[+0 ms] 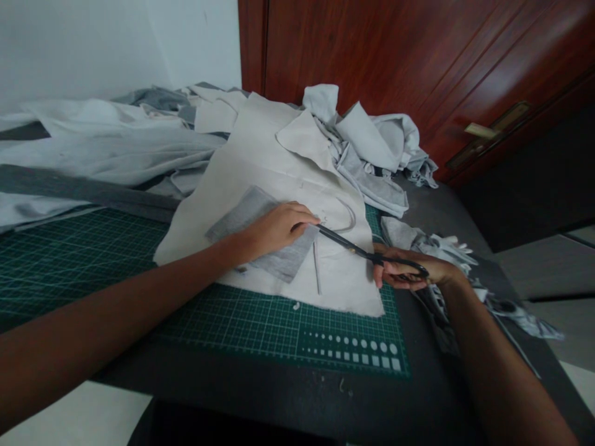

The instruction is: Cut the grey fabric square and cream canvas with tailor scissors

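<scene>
My right hand [406,267] is wrapped round the handles of black scissors [346,243]. The scissor blades look nearly closed and point left, their tips at the upper right corner of a grey fabric piece [292,260]. At that same corner my left hand [281,228] pinches the fabric edge, thumb below and fingers on top. Beneath lies a large cream cloth [264,145], spread over a green cutting mat [223,322]. A thin grey strip [317,269] rests on the cream cloth just below the blades.
White and grey fabric [130,139] is heaped at the left, and more crumpled cloth [379,139] sits at the back right. Fabric scraps [437,248] lie beyond my right hand on the dark table [297,387]. A reddish wooden door [353,49] stands behind.
</scene>
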`<control>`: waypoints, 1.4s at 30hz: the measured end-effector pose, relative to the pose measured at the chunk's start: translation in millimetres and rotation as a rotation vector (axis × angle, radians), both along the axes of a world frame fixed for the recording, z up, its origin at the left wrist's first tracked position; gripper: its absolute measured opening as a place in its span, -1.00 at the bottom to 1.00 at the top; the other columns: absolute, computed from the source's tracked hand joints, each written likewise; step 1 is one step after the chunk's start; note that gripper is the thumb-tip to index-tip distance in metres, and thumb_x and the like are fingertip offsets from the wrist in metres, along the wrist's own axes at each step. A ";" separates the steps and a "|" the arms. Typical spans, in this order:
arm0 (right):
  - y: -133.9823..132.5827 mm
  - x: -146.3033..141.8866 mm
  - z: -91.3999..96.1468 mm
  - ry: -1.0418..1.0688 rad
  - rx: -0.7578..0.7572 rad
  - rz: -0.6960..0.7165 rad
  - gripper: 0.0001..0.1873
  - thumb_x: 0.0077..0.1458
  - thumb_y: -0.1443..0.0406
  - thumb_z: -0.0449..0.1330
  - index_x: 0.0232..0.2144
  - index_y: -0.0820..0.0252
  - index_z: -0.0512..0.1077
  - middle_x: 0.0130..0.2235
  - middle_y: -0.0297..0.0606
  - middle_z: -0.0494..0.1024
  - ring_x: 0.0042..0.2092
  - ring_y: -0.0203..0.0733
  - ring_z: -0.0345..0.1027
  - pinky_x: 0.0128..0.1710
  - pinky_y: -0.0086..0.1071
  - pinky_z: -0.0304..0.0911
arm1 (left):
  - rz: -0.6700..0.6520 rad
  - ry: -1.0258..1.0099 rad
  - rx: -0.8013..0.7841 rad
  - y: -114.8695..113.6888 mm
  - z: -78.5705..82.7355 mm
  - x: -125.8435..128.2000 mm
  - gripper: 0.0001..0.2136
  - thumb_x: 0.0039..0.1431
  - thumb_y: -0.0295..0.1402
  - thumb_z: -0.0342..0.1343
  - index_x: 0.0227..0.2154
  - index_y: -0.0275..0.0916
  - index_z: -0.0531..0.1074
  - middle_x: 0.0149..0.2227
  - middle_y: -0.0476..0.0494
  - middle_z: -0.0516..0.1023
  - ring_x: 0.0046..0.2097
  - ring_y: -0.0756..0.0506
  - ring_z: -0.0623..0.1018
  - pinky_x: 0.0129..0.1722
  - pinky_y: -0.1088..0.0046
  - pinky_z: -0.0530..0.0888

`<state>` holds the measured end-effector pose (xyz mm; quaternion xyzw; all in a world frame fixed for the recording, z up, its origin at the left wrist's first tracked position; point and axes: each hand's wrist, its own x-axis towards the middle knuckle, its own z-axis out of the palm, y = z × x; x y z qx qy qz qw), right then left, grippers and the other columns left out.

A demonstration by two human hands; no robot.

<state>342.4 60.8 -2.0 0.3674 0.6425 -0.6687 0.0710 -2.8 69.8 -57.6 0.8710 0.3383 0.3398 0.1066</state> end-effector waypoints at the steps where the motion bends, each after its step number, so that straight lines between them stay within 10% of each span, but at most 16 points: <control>1: 0.2 -0.1 0.2 -0.004 0.000 0.001 -0.41 0.22 -0.14 0.18 -0.22 0.34 0.50 -0.57 -0.52 0.21 -0.69 -0.52 -0.08 -0.82 -0.63 -0.16 | 0.002 0.000 0.002 0.3 -0.3 -0.1 -0.71 0.29 -0.56 0.04 -0.05 -0.23 0.59 -0.05 -0.17 0.69 -0.03 -0.08 0.62 0.07 0.30 0.52; 42: 12.4 0.0 0.1 0.002 0.090 0.095 -0.47 0.27 -0.09 0.17 -0.22 0.33 0.49 -0.64 -0.59 0.16 -0.73 -0.52 -0.08 -0.79 -0.61 -0.20 | 0.020 -0.003 -0.003 1.5 -5.7 -0.6 -0.70 0.24 -0.60 0.05 -0.08 -0.23 0.58 -0.06 -0.15 0.69 -0.03 -0.08 0.63 0.08 0.30 0.51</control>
